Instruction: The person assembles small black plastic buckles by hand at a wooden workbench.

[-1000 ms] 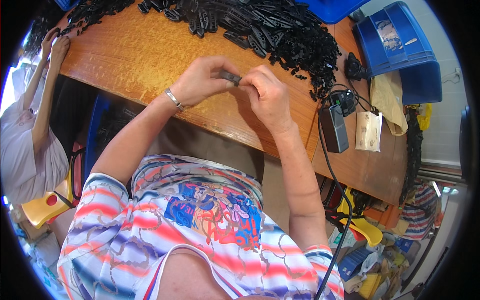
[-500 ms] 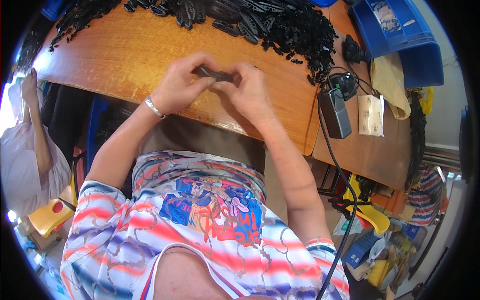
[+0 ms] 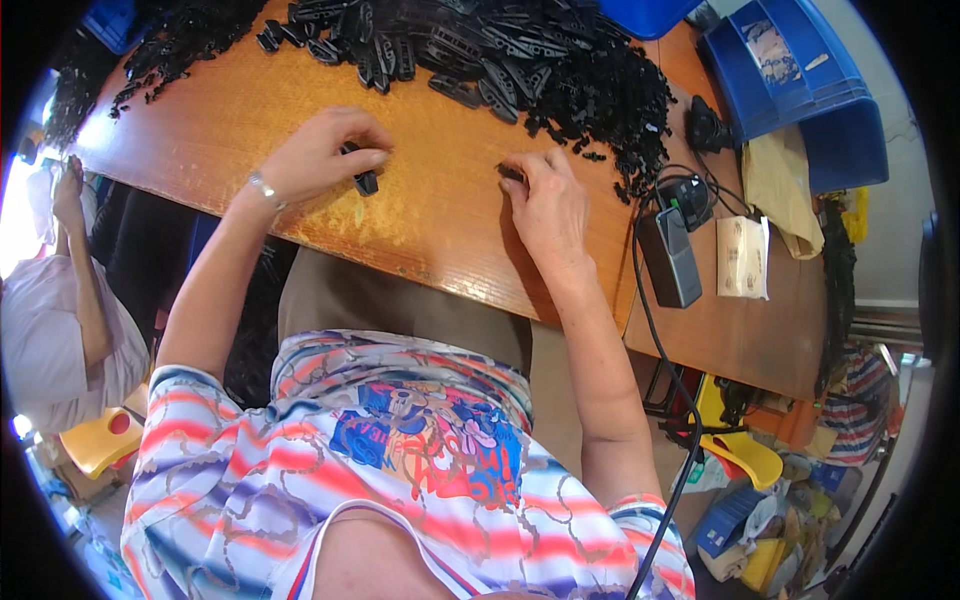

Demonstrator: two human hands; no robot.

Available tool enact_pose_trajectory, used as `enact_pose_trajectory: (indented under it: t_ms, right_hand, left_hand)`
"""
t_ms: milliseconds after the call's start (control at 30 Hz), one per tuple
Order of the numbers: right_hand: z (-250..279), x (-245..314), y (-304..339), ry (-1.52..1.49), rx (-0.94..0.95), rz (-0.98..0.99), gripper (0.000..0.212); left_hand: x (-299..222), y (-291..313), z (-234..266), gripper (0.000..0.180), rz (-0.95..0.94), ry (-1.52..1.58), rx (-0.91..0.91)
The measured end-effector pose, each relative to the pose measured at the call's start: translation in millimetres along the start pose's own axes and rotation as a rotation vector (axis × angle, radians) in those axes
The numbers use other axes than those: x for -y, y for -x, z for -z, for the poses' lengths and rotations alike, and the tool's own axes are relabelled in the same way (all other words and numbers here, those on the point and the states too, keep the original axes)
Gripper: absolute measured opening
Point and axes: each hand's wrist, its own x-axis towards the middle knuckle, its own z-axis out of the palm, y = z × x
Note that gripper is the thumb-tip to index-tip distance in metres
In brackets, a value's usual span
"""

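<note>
My left hand (image 3: 318, 158) is closed on a black elongated plastic part (image 3: 367, 184), whose lower end sticks out below the thumb. The fingers hide its middle. Well apart to the right, my right hand (image 3: 552, 205) pinches a small black plastic piece (image 3: 511, 172) just above the wooden table (image 3: 440, 220). Beyond both hands lies a heap of long black slotted plastic parts (image 3: 455, 55). To its right, a pile of small black pieces (image 3: 630, 110) spreads toward my right hand.
At the right stand a dark power bank (image 3: 672, 262) with a black cable, a packet of tissues (image 3: 742, 258) and a blue bin (image 3: 800, 90). More black parts (image 3: 180, 50) lie at the far left. Another person's arm (image 3: 88, 280) shows at the left edge.
Both hands were together on one black part. They have moved apart: the left goes left with the elongated part, the right goes right with a small piece.
</note>
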Motion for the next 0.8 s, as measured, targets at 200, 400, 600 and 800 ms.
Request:
enact_pose_trajectory:
  t_ms: [200,400,600,800]
  right_hand:
    - [0.0,-4.8,-2.8,-0.005,0.154,-0.008,0.015]
    - [3.9,-1.9,3.5,-0.203,0.13,0.041,0.013]
    - [-3.8,7.9,-5.4,-0.419,-0.063,0.068,0.015]
    - [-2.0,27.2,-16.4,-0.43,-0.317,0.285,0.015]
  left_hand:
    - [-14.1,-86.3,-44.2,0.033,0.188,-0.162,-0.254]
    - [-9.9,-108.4,-52.2,0.029,0.145,-0.351,-0.3]
    - [-32.1,-88.6,-50.2,0.025,0.172,-0.175,-0.174]
    - [-73.9,-70.4,-40.4,0.027,0.088,0.239,-0.228]
